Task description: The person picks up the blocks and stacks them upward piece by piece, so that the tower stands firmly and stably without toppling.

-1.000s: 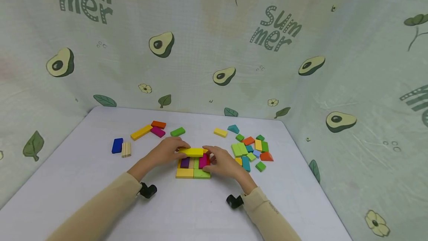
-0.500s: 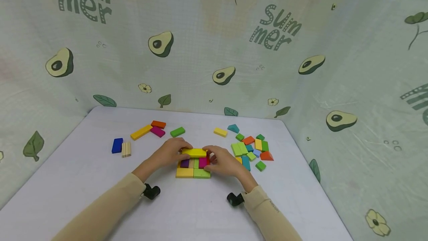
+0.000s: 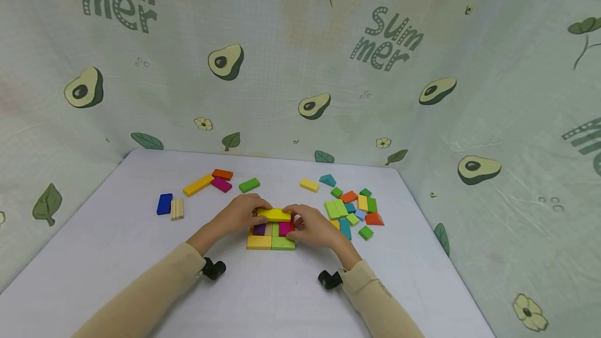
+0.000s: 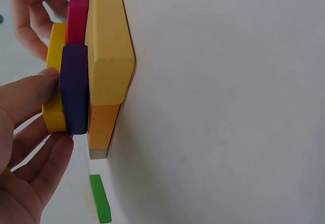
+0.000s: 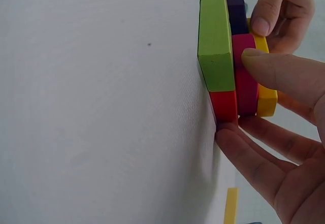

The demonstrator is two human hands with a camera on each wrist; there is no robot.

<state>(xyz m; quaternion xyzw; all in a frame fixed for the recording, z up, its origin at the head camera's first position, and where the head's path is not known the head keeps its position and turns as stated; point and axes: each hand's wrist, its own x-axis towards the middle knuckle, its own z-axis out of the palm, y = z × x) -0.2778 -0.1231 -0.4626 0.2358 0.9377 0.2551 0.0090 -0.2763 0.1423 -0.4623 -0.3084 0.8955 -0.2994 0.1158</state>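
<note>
In the head view, a smooth yellow rectangular bar (image 3: 274,216) is held at one end by the left grip (image 3: 238,214), above a low stack of coloured blocks (image 3: 259,243) on the white counter (image 3: 263,291); the stack's opposite side is held by the right grip (image 3: 313,226). In the left wrist view, the bar is pinched close over a dark purple rectangular block (image 4: 74,89). In the right wrist view, a magenta rectangular block (image 5: 246,84) is pinched by the right grip, fingertips being laid against a red block (image 5: 223,105).
</note>
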